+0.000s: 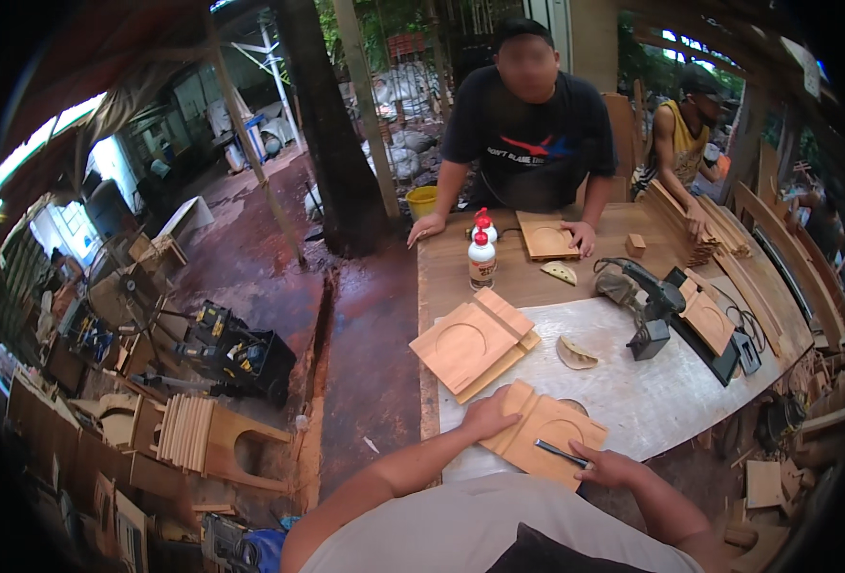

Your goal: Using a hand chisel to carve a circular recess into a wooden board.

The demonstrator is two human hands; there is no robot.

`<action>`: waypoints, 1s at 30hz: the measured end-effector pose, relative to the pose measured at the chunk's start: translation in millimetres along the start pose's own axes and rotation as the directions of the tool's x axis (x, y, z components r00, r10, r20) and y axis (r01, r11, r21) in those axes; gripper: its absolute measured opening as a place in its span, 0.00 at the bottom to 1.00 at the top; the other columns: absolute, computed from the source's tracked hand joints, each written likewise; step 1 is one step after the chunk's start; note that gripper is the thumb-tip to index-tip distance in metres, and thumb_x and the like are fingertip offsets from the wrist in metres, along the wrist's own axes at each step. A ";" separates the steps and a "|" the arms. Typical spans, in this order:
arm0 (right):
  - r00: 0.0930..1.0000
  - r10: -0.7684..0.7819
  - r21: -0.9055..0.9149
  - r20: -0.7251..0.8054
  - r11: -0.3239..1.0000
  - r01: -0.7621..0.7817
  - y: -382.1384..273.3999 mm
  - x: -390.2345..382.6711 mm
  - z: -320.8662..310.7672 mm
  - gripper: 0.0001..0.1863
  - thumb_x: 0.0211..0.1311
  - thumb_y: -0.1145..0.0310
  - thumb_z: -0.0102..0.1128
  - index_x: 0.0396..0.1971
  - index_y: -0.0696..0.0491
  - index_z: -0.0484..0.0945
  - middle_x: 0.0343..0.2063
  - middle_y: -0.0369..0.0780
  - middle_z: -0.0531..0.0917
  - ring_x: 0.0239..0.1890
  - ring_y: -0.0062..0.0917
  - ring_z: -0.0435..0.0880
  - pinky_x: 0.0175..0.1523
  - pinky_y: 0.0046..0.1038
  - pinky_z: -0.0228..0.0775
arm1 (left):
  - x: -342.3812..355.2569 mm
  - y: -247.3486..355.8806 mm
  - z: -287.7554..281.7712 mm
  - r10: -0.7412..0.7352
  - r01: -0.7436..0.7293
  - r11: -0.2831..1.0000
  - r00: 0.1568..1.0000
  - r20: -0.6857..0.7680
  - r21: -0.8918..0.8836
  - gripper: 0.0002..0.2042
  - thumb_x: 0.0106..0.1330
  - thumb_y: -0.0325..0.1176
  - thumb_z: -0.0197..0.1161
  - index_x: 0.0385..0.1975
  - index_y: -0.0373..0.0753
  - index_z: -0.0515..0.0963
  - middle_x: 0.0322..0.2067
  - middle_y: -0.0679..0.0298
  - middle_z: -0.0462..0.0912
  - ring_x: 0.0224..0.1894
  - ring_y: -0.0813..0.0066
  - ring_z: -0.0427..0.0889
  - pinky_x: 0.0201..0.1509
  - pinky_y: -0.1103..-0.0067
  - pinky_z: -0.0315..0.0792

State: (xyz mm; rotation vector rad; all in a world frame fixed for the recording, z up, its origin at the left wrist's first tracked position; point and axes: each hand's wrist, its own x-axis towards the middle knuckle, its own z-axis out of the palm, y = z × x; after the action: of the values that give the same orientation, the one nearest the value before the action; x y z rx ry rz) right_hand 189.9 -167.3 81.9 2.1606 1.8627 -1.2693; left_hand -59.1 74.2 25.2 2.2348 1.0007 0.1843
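A light wooden board (pixel 527 447) with a round recess and a groove lies near the front edge of the worktable, below me. My left hand (pixel 487 415) grips its upper left edge. My right hand (pixel 602 468) is closed on a slim tool, apparently a chisel (pixel 556 451), laid across the board's face. Just beyond are two stacked recessed boards (pixel 456 349) and a curved pale wooden piece (pixel 577 353) on a metal sheet (pixel 632 406).
Two glue bottles (pixel 481 263), a corded power tool (pixel 642 296) and more wood share the table (pixel 437 286). A person in dark clothing (pixel 523 134) leans on the far edge; another (pixel 680 153) handles strips at right. Left are a black toolbox (pixel 255 368) and wood pieces (pixel 193 439).
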 end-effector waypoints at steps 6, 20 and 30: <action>0.998 -0.049 0.049 -0.043 0.997 0.051 13.2 -2.9 4.4 0.47 0.65 0.46 0.64 0.78 0.33 0.46 0.57 0.51 0.81 0.59 0.47 0.80 0.64 0.40 0.69 | -1.2 2.1 -1.0 0.004 -0.004 1.000 1.000 0.001 0.009 0.43 0.59 0.58 0.66 0.73 0.47 0.59 0.49 0.48 0.85 0.52 0.50 0.84 0.58 0.62 0.74; 0.991 0.034 0.012 0.131 0.999 -0.036 4.8 2.2 -14.9 0.59 0.57 0.50 0.74 0.79 0.30 0.38 0.57 0.56 0.80 0.60 0.50 0.79 0.64 0.41 0.67 | 0.3 4.9 -0.5 -0.034 0.034 0.999 0.999 0.009 -0.008 0.43 0.59 0.56 0.67 0.73 0.47 0.59 0.52 0.50 0.84 0.55 0.52 0.83 0.60 0.64 0.74; 0.985 0.003 0.003 0.170 1.000 -0.004 0.4 6.7 -14.8 0.62 0.60 0.56 0.72 0.79 0.35 0.29 0.55 0.55 0.80 0.59 0.48 0.79 0.63 0.40 0.67 | 1.2 0.7 2.8 0.002 -0.002 1.000 1.000 -0.002 -0.024 0.42 0.60 0.55 0.67 0.72 0.47 0.60 0.52 0.50 0.84 0.55 0.50 0.83 0.61 0.63 0.73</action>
State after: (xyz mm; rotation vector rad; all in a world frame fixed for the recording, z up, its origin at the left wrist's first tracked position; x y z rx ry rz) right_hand 198.1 -154.6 87.8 1.9845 1.7909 -1.4076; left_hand -56.7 73.3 23.3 2.2146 0.9925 0.1982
